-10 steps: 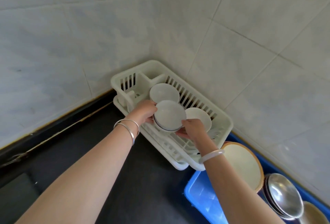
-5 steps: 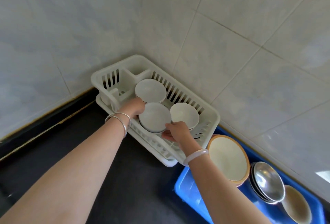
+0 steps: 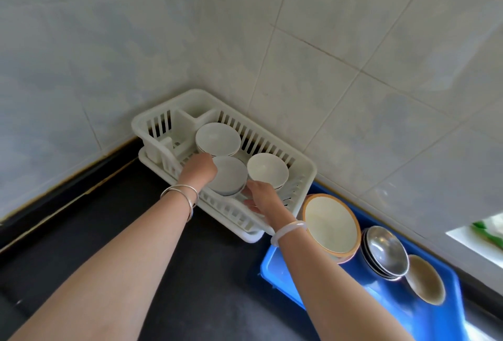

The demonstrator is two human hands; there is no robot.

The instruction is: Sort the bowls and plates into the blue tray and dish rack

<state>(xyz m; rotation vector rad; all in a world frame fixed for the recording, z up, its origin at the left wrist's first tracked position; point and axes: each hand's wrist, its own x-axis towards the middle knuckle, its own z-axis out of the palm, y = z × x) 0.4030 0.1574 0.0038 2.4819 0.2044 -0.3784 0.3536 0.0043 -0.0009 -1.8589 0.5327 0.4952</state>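
A white dish rack (image 3: 307,169) stands in the tiled corner on a dark counter. Three white bowls lie in it: one at the back (image 3: 217,139), one on the right (image 3: 267,170), and a front bowl (image 3: 230,178). My left hand (image 3: 198,172) grips the front bowl's left rim. My right hand (image 3: 260,195) holds its right underside, fingers spread against the rack's floor. To the right, the blue tray (image 3: 275,267) holds an orange-rimmed plate (image 3: 330,225), stacked steel bowls (image 3: 386,252) and a beige bowl (image 3: 424,282).
Tiled walls close in behind and to the right of the rack. The dark counter (image 3: 130,221) runs along the left and front. A bright window opening (image 3: 484,240) shows at the far right edge.
Both hands have lowered the front white bowl into the rack, down between the other two bowls. The view has swung, showing more of the blue tray.
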